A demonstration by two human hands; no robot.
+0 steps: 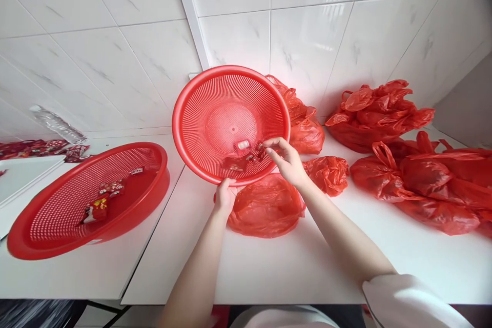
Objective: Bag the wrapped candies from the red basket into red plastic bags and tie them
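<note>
My left hand [224,198] grips the lower rim of a round red mesh basket [200,113] and holds it tilted up toward me. A few small wrapped candies [242,156] lie at the bottom inside it. My right hand [286,160] reaches into the basket with its fingers pinched on a small dark-wrapped candy [262,149]. Below the basket, between my arms, an open red plastic bag [266,206] rests on the white table [277,266].
A second red mesh basket [57,215] with a few candies sits at the left on a neighbouring table. Several red plastic bags [407,164] lie piled at the right against the tiled wall. A clear plastic bottle [57,124] lies at the far left.
</note>
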